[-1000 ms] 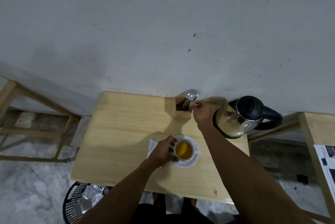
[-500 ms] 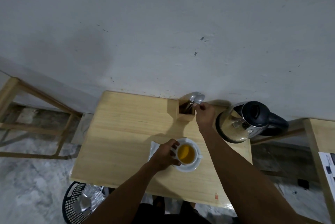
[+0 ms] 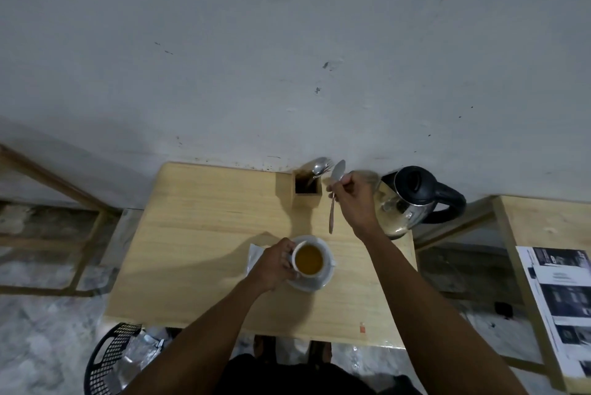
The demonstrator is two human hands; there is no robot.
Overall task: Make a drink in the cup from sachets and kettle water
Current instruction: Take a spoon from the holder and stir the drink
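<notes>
A white cup (image 3: pixel 308 259) of amber liquid stands on a white saucer (image 3: pixel 319 282) near the middle of the wooden table (image 3: pixel 198 234). My left hand (image 3: pixel 274 263) grips the cup's left side. My right hand (image 3: pixel 353 199) holds a metal spoon (image 3: pixel 334 199) above the table, bowl end up, just right of the wooden cutlery holder (image 3: pixel 306 188). More cutlery (image 3: pixel 318 167) sticks out of that holder. The steel kettle (image 3: pixel 412 199) with a black lid and handle sits at the table's right rear. A white sachet or paper (image 3: pixel 254 255) lies partly under my left hand.
The table stands against a grey wall. A black perforated basket (image 3: pixel 110 359) with silver wrappers sits on the floor at the front left. A second wooden table with printed sheets (image 3: pixel 563 298) stands to the right. A wooden frame (image 3: pixel 80 202) is on the left.
My right hand has pulled a spoon out of the cutlery holder and lifted it to the holder's right. My left hand has stayed on the cup.
</notes>
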